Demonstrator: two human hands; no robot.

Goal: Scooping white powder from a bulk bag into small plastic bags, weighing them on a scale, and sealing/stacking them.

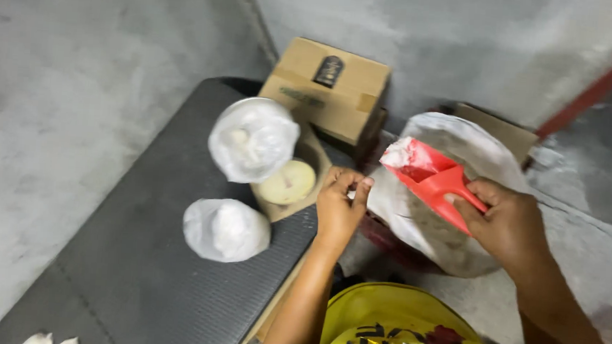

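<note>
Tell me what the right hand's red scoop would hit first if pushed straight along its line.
Likely the open white sack behind it; the right hand points the red scoop up-left, though depth is unclear.

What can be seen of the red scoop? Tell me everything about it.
The red scoop looks like glossy plastic, with an open trough-shaped bowl and a short handle. White powder coats its front lip and inner walls. It is held tilted, mouth toward the left, above a large pale sack. The right hand has the handle in its grip, thumb on top. The left hand pinches something small just beside the scoop's lower edge; whether they touch is unclear.
</note>
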